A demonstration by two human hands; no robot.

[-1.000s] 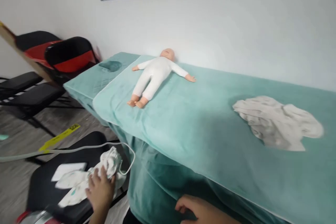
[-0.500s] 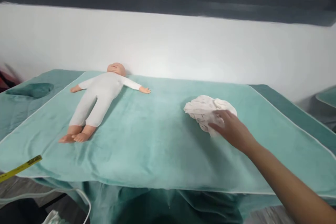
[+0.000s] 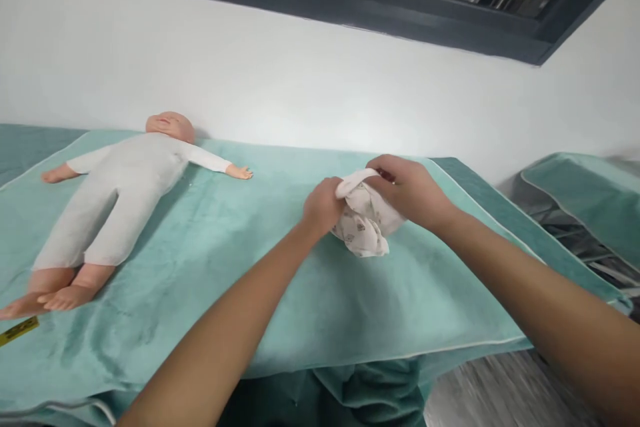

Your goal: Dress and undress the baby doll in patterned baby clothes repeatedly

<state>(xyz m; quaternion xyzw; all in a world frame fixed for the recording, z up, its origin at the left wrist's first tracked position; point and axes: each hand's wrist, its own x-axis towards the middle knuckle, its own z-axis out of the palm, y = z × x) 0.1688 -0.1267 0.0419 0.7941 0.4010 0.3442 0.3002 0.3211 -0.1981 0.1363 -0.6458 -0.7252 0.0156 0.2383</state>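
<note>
A bunched white cloth with a small print (image 3: 363, 223) is held up between my hands, over the right part of the bed; whether it is a garment I cannot tell. My left hand (image 3: 324, 203) is closed on its left edge. With thumb and fingers, my right hand (image 3: 413, 190) pinches its upper right edge. Further left lies a baby doll (image 3: 135, 167) in a white bodysuit, on its back with arms spread. Neither hand touches the doll.
A pale green sheet (image 3: 215, 320) covers the bed. Behind it rises a white wall (image 3: 250, 80) below a dark window frame (image 3: 400, 7). Another green-covered surface (image 3: 590, 193) stands at the right. A yellow strip (image 3: 19, 331) shows at the lower left.
My left hand has come into view and taken hold of the cloth. My right hand, earlier open over the cloth, now grips it. The view has shifted right.
</note>
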